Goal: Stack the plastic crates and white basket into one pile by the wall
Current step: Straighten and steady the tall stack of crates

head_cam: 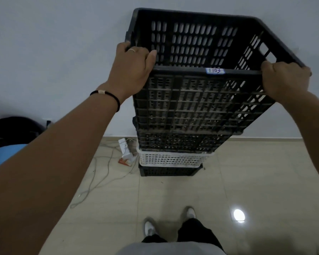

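Note:
A tall pile stands against the grey wall. At the floor lies a black crate (168,171), on it the white basket (173,158), above that more black crates (180,142). The top black crate (197,100) carries a small white label on its near rim. My left hand (131,70) grips the near left corner of this top crate's rim. My right hand (285,79) grips the near right corner. The crate looks tilted slightly towards me; whether it rests fully on the pile below I cannot tell.
A white power strip (123,144), a small orange-and-white box (126,159) and loose grey cables (99,173) lie on the tiled floor left of the pile. A black bag (11,129) and a blue object (6,155) sit far left. My feet (169,221) stand before the pile.

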